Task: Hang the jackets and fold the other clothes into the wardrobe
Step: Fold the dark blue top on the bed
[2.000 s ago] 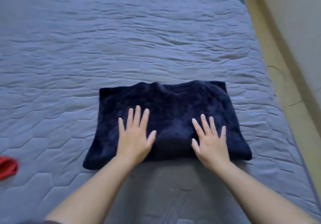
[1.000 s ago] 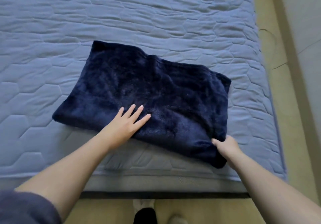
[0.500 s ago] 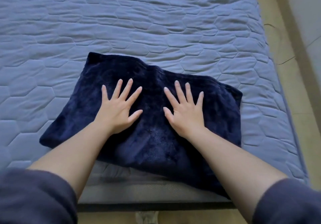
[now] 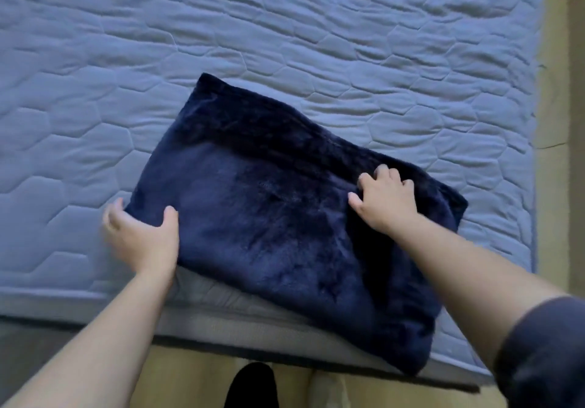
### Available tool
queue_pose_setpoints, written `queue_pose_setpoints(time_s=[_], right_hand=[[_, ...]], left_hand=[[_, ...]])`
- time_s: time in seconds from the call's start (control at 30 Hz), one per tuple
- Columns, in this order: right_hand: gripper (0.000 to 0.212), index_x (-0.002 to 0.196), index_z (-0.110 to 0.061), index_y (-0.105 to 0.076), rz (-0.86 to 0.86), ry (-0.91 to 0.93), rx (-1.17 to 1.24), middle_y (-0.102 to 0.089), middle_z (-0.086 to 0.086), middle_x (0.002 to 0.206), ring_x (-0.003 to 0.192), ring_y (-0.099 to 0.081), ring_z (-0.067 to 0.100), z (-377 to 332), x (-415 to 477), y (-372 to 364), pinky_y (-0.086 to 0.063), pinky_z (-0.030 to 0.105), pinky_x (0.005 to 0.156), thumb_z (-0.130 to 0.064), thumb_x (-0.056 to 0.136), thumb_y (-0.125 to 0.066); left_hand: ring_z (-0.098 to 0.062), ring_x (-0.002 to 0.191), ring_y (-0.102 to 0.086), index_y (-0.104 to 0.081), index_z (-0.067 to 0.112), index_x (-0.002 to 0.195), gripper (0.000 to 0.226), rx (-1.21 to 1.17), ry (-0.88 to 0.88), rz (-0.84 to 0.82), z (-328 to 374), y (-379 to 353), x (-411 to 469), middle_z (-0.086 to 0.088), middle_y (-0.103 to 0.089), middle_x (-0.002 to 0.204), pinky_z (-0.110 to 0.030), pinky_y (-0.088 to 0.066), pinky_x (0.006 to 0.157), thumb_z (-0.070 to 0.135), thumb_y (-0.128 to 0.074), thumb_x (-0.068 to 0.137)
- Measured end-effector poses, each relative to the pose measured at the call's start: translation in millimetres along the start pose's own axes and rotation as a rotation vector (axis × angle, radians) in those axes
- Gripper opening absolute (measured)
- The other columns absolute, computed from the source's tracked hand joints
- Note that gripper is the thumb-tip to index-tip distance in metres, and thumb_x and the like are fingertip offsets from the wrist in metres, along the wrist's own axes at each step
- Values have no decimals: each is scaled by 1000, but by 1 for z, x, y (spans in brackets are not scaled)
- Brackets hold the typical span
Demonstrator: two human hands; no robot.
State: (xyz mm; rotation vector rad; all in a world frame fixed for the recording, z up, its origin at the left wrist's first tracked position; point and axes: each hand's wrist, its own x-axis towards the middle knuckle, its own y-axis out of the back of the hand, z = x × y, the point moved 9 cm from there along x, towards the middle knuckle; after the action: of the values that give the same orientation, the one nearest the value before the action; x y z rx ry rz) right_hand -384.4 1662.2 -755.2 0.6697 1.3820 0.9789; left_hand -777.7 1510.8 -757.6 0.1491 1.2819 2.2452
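A folded dark navy fleece garment (image 4: 272, 217) lies askew on the blue quilted mattress (image 4: 285, 43), its near right corner hanging over the bed's front edge. My left hand (image 4: 142, 239) grips the garment's left corner, thumb on top and fingers curled around the edge. My right hand (image 4: 384, 200) sits on the right part of the garment, fingers curled into the fleece near its far edge.
The mattress's grey front edge (image 4: 221, 322) runs below the garment. A tan floor strip (image 4: 550, 154) lies along the bed's right side. A foot in a dark sock (image 4: 250, 385) stands on the floor by the bed.
Both hands lay flat and spread on the garment's middle half a second ago. The left has moved to its left corner and the right to its far right edge, both now gripping.
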Motion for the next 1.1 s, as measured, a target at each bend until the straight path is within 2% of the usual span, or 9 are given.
queue_pose_setpoints(time_s=[0.1,0.17,0.27,0.33,0.43,0.57,0.63,0.9,1.1], right_hand=[[58,137,-20,-38,-72,92,192,-41,10,140,129,-38,30,-14,38,28,-35,47,101,-47,89,-56],[75,146,-18,-26,-237,110,448,-41,10,146,131,-42,29,-31,58,28,-36,40,103,-47,87,-62],[71,138,-17,-41,-386,169,469,-50,5,138,122,-49,23,-50,84,19,-37,30,94,-54,83,-65],[70,133,-23,-49,-454,231,457,-55,0,133,115,-53,19,-63,97,12,-39,30,96,-59,76,-68],[90,133,-22,-50,-532,189,441,-54,1,133,117,-55,24,-65,106,-2,-43,41,102,-70,60,-71],[47,115,-15,-60,-749,91,673,-70,13,106,90,-69,32,-62,79,-11,-54,51,85,-37,77,-75],[32,108,-9,-66,-775,77,768,-73,15,91,74,-71,30,-57,66,11,-57,48,78,-27,81,-71],[29,110,-4,-65,-526,267,1091,-74,10,96,89,-71,22,-60,37,226,-55,39,87,-13,83,-69],[32,111,-21,-63,-324,464,1236,-72,-4,103,97,-66,14,-47,-6,376,-49,34,84,-9,82,-68]], left_hand=[[-22,119,-53,-34,8,137,77,-475,380,37,-44,9,-48,-11,-45,136,-30,-44,100,29,-74,75],[-17,111,-57,-37,10,133,68,-728,631,1,-57,-11,-84,-6,-50,132,-30,-48,96,26,-75,79],[-19,108,-63,-52,14,128,73,-1038,941,-343,-40,-70,-148,-4,-63,125,-36,-51,90,44,-79,68],[-20,105,-65,-60,18,122,62,-1064,980,-529,-21,-91,-182,-3,-70,114,-35,-51,86,51,-72,70],[-20,96,-67,-66,18,108,35,-1147,971,-620,2,-101,-203,-4,-74,102,-35,-50,79,45,-57,87],[-20,93,-67,-67,16,105,33,-1191,916,-563,7,-79,-198,-4,-74,99,-34,-49,76,40,-58,84],[-22,95,-67,-68,16,106,40,-1176,876,-540,13,-54,-189,-5,-74,101,-34,-50,78,42,-61,76],[-16,73,-72,-71,13,94,36,-1036,514,-565,153,96,-72,-7,-75,85,-30,-52,77,45,-59,84],[-10,99,-67,-65,18,115,44,-976,104,-524,294,213,-5,0,-71,112,-30,-48,96,51,-56,88]])
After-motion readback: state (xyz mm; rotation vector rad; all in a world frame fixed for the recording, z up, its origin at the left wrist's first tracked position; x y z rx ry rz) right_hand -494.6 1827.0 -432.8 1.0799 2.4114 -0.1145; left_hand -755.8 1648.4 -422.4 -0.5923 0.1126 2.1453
